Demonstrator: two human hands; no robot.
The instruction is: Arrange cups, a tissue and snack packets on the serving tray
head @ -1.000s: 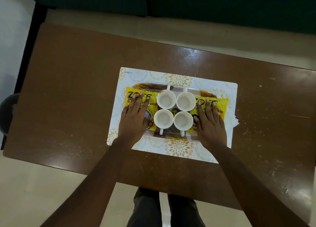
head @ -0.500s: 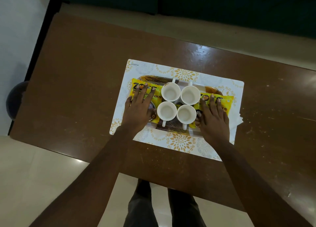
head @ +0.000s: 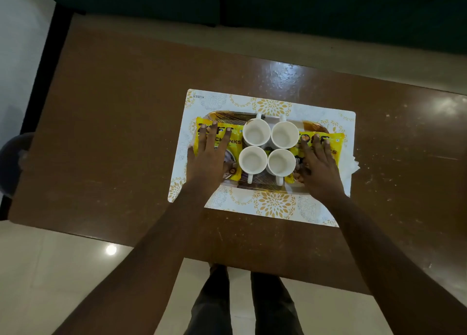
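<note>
Brown and glossy, the scuffed wooden table carries a white rectangular placemat with gold flower rosettes, and the word "KUBER" is printed upside down in the mat's far left corner. An oblong serving tray with a brown streaked pattern and a pale rim lies lengthways on the mat. At the tray's centre stand four plain white ceramic cups in a tight two-by-two block. They are upright and look empty. The far pair's handles point away from the person and the near pair's point toward the person. On the tray's left end lies a yellow snack packet with dark lettering, and only "NKS" can be read past the fingers. A matching yellow snack packet covers the tray's right end, its print mostly covered. The left hand lies flat on the left packet, fingers straight and slightly spread, gripping nothing. The right hand presses the right packet the same way. A crumpled white tissue pokes out beyond the tray's right end, past the mat's edge. I cannot tell what it is tucked under. Beyond the tray's far side sits dark green furniture, and on its near side are pale floor tiles and legs in dark trousers.
</note>
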